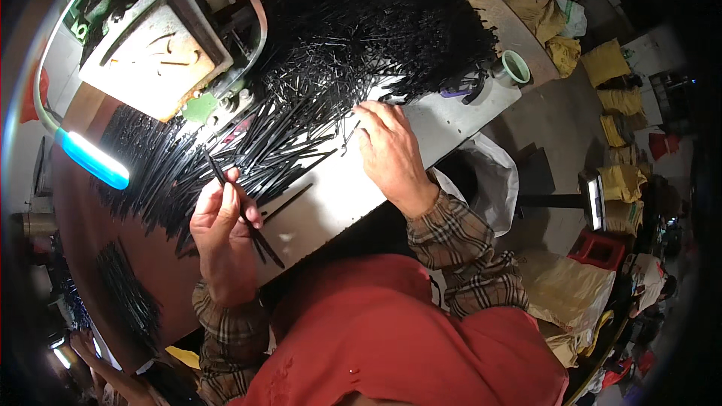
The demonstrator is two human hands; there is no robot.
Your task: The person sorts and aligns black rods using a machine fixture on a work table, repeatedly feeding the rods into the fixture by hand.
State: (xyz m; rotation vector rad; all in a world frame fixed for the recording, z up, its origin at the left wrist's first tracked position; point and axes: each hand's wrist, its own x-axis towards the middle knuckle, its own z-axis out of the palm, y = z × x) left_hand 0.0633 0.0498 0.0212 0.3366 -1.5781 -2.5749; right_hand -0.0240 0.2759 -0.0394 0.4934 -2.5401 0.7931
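Note:
My left hand [226, 225] is closed around a few slim black strips [269, 246], which slant between thumb and fingers. Beneath and beyond it, many long black strips [282, 143] lie loosely side by side on the table. My right hand [392, 156] reaches to the near edge of a large heap of short, thin black pieces [376, 22]. Its fingers are bent together at the heap's edge, and their tips partly hide whatever they pinch. One single black strip [289, 204] lies on the white tabletop beside my left hand.
A machine with a pale, lit plate [154, 53] stands at the far left, beside a lamp [94, 159]. At the heap's right are a green cup [514, 68] and a purple-and-black tool [472, 90]. A white bag [492, 180] hangs at the table's edge. Another bundle of strips [128, 289] lies left.

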